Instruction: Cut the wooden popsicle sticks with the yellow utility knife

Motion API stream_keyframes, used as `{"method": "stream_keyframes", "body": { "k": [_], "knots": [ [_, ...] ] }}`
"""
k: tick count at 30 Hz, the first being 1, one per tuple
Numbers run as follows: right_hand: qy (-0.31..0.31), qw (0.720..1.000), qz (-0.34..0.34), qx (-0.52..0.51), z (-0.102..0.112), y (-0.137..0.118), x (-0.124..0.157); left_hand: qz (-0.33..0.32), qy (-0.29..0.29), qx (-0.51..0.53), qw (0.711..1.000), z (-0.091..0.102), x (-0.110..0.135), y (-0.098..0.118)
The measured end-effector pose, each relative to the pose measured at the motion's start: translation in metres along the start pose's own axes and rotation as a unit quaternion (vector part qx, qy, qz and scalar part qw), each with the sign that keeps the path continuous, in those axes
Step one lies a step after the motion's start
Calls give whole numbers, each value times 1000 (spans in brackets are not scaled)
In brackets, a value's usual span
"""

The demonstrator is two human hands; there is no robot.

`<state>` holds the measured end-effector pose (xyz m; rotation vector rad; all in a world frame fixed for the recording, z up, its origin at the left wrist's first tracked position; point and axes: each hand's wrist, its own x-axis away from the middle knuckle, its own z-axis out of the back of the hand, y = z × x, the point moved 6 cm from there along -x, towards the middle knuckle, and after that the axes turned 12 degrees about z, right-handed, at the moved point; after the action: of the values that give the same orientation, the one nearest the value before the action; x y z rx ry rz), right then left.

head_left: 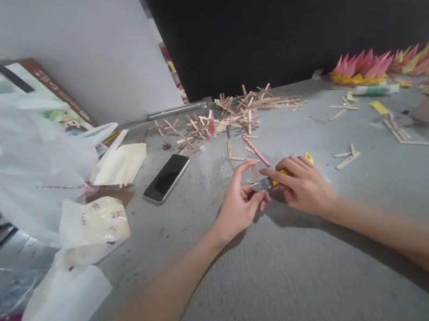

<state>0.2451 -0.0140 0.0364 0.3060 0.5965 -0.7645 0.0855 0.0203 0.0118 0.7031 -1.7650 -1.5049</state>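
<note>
My right hand [300,181] is wrapped round a yellow utility knife [308,159], whose blade [262,184] points left. In my left hand [241,200], the fingers curl round a short wooden craft stick [255,172], partly hidden behind the fingers. The knife blade lies across that stick, close to the left thumb. Just beyond my hands are a pink striped pencil [256,151] and craft sticks joined at a corner [234,158]. A few more joined sticks [347,156] lie to the right of my right hand.
A pile of craft sticks [239,112] stretches along the back of the grey table [229,295]. To the left are a phone [167,177], a white plastic bag [29,158] and a wrapped package [105,220]. Pink and yellow folded paper [363,67] and a glue tube [375,90] are at right.
</note>
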Motion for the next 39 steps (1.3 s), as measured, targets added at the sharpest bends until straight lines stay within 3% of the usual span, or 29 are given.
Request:
{"method": "stream_keyframes", "body": {
  "k": [5, 9, 13, 17, 23, 27, 39],
  "knots": [
    [11, 1000, 2, 25, 4, -2, -1, -1, 12, 6, 1000, 2, 0, -1],
    [33, 998, -42, 41, 7, 10, 3, 1, 19, 23, 1000, 3, 0, -1],
    [33, 997, -71, -6, 5, 21, 7, 1, 18, 39, 999, 4, -1, -2],
    [24, 996, -51, -71, 2, 19, 7, 5, 23, 42, 999, 5, -3, -2],
    [-5, 999, 27, 20, -1, 13, 7, 11, 39, 38, 998, 6, -2, 0],
    [-31, 997, 68, 26, -3, 10, 6, 15, 50, 32, 998, 7, -2, 0],
    [-30, 997, 65, -10, -1, 7, 3, 9, 44, 38, 998, 8, -3, 0]
  ]
}}
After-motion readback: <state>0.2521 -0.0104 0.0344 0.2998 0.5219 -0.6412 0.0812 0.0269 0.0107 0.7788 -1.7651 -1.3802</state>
